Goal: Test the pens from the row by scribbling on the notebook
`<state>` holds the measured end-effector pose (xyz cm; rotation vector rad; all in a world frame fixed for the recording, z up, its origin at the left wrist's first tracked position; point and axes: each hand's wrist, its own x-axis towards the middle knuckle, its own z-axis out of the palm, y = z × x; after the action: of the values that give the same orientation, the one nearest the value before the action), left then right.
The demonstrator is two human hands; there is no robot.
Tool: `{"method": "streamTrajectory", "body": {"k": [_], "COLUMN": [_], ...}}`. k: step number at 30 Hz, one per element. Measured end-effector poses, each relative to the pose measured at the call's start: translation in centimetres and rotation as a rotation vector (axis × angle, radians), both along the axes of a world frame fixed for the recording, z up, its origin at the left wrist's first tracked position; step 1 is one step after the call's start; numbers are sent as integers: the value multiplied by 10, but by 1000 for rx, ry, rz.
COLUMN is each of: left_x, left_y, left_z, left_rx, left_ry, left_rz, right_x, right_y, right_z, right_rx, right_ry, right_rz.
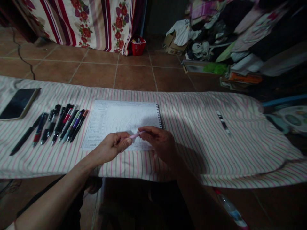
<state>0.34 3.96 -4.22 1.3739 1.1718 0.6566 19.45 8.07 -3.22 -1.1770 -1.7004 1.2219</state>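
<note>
A slim pink pen is held level between my two hands, above the lower part of a spiral notebook. My left hand pinches one end with thumb and fingers. The fingertips of my right hand close on the other end, hiding its tip. Faint scribbled lines show on the notebook's page, and printed text runs down its left side. Several pens lie in a row left of the notebook. A single black-and-white pen rests by itself on the right.
A striped cloth covers the long table. A phone lies at the far left. Beyond the table are a tiled floor, a red basket, a floral curtain and heaped clothes. A bottle is low at the right.
</note>
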Motion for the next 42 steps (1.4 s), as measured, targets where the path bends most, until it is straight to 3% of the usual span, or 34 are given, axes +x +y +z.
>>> {"method": "streamTrajectory", "body": {"k": [4,15,19,27,31,35,42], "left_x": [-1,-4,-4,-8,-9,-6,-4], "left_y": [2,0,-1,-1,3,5,5], "left_z": [3,13,14,14,12,5,-5], "left_rx": [54,265,337,464,340,227,62], "left_ry": [77,421,536,635,585,401,81], "left_rz": [-15,-66,-108,-143,-81,-24,20], "right_x": [1,-3,-6,-13,-10,-6,-6], "right_y": [1,1,-3,-3,0,2,2], "right_z": [1,-2,-1,-5,-7,-10,-7], "right_rx": [39,361,292,29,30,12,32], "right_ry": [-70,-360,-441,-357,-235,-19,-6], "right_rz": [16,118,110,73,50,2,-37]}}
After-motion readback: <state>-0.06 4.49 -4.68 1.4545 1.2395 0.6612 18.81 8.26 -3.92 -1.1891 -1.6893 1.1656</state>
